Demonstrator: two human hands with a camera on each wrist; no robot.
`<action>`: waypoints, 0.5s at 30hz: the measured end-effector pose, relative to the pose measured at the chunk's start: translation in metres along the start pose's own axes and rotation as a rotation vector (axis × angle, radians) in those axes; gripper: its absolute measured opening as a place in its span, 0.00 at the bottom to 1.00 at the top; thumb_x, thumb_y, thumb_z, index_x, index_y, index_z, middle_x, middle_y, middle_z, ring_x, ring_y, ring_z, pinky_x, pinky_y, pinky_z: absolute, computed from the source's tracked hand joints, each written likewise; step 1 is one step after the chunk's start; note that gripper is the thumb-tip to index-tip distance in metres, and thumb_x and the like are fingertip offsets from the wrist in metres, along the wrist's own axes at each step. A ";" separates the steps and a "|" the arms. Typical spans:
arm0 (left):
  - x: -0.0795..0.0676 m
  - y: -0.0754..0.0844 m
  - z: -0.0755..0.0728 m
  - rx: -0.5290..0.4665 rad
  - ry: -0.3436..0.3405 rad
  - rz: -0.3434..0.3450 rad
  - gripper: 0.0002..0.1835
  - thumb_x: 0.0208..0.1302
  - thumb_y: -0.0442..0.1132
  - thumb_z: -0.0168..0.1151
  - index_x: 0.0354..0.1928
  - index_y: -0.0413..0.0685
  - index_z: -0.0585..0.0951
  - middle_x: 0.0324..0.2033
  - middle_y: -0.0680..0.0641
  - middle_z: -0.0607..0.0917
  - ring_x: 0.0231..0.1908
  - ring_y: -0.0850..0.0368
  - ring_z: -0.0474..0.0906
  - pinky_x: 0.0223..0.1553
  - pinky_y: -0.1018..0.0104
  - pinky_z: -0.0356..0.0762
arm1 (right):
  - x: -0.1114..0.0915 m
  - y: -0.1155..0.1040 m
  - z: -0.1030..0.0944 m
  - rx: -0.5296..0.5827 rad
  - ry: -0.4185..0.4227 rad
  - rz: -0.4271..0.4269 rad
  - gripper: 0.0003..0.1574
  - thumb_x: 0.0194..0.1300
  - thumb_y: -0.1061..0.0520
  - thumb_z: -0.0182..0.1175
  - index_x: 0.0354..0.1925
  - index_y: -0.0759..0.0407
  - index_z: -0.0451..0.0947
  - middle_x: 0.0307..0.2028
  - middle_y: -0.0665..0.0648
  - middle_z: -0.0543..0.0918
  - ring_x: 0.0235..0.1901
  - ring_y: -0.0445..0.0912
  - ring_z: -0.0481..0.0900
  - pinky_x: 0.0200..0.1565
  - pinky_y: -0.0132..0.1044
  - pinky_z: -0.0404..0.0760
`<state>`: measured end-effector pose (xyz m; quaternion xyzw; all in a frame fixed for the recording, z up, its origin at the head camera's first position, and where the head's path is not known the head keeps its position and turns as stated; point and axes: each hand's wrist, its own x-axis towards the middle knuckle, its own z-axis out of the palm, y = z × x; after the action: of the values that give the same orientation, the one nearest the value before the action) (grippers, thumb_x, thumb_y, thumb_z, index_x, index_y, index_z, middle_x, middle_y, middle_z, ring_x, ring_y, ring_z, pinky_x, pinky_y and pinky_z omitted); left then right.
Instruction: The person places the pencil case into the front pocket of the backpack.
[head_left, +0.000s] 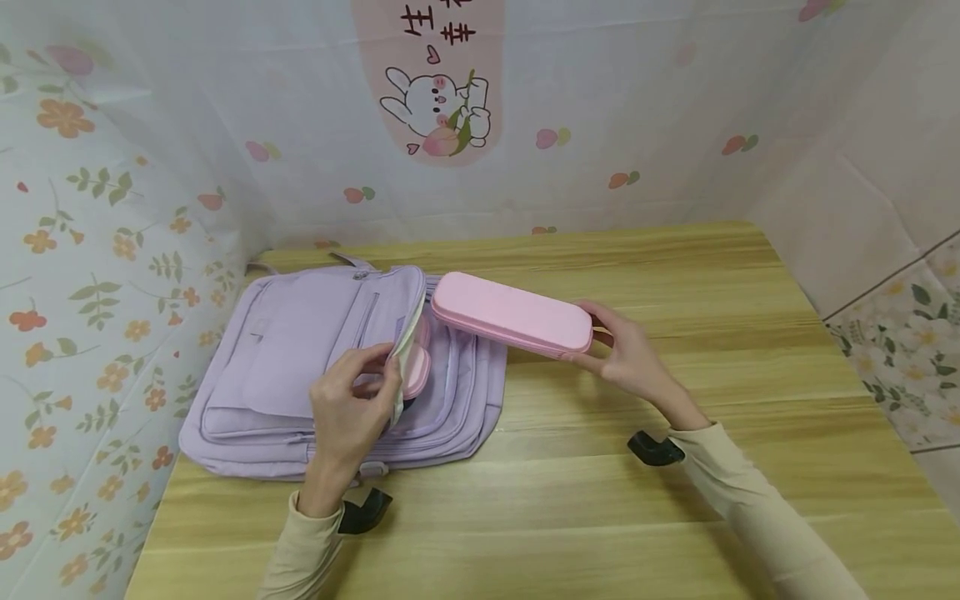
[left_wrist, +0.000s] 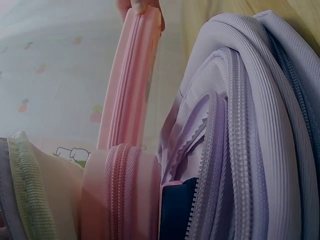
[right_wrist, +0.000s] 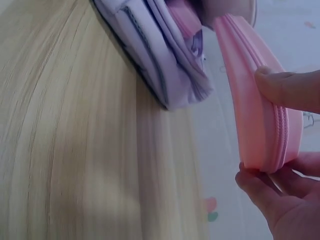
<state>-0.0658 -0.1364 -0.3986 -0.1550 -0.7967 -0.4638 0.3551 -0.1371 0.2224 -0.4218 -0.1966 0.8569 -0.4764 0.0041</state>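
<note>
A lavender backpack (head_left: 300, 333) lies flat on the table with its front pocket unzipped. My left hand (head_left: 352, 404) pinches the edge of the pocket flap (head_left: 408, 342) and holds it raised. Inside the pocket sits a pink zippered case (head_left: 417, 372), also seen in the left wrist view beside a dark blue item (left_wrist: 177, 210) whose kind I cannot tell. My right hand (head_left: 626, 354) grips one end of a long pink zippered pencil case (head_left: 513, 312), thumb on one side and fingers on the other. Its far end hovers by the pocket opening, above the backpack's edge.
The wooden table (head_left: 562, 500) extends right and in front of the backpack. A printed curtain (head_left: 570, 183) hangs behind it, and a floral sheet (head_left: 97, 333) borders the left. Dark wrist mounts (head_left: 656, 448) stick out near both sleeves.
</note>
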 end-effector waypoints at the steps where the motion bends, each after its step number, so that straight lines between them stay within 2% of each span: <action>1: 0.000 0.000 0.000 0.000 0.000 0.001 0.13 0.52 0.21 0.68 0.41 0.34 0.87 0.30 0.41 0.89 0.26 0.51 0.86 0.27 0.78 0.85 | 0.001 -0.001 0.002 0.006 -0.014 -0.004 0.46 0.54 0.64 0.77 0.68 0.67 0.69 0.61 0.66 0.78 0.59 0.59 0.77 0.61 0.55 0.81; 7: 0.001 0.001 0.001 0.013 -0.008 0.003 0.12 0.52 0.22 0.68 0.41 0.35 0.88 0.30 0.41 0.89 0.26 0.50 0.86 0.26 0.76 0.86 | 0.008 -0.006 0.012 0.039 -0.066 -0.020 0.47 0.54 0.63 0.77 0.68 0.66 0.68 0.62 0.65 0.77 0.61 0.59 0.76 0.63 0.54 0.80; 12: 0.000 0.002 0.000 0.016 -0.013 0.022 0.12 0.53 0.22 0.68 0.40 0.35 0.88 0.31 0.41 0.89 0.27 0.49 0.86 0.26 0.74 0.87 | 0.014 -0.009 0.020 0.077 -0.057 -0.018 0.49 0.54 0.63 0.77 0.70 0.66 0.66 0.62 0.66 0.75 0.63 0.61 0.75 0.64 0.51 0.79; 15: 0.000 0.003 0.000 0.013 -0.019 0.029 0.11 0.54 0.23 0.67 0.41 0.35 0.88 0.31 0.40 0.89 0.27 0.49 0.86 0.26 0.74 0.87 | 0.019 -0.010 0.024 0.115 -0.041 0.001 0.50 0.54 0.64 0.77 0.71 0.64 0.66 0.62 0.65 0.71 0.64 0.61 0.73 0.65 0.47 0.78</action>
<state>-0.0642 -0.1350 -0.3970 -0.1688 -0.8008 -0.4518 0.3552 -0.1463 0.1916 -0.4230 -0.2054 0.8279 -0.5209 0.0333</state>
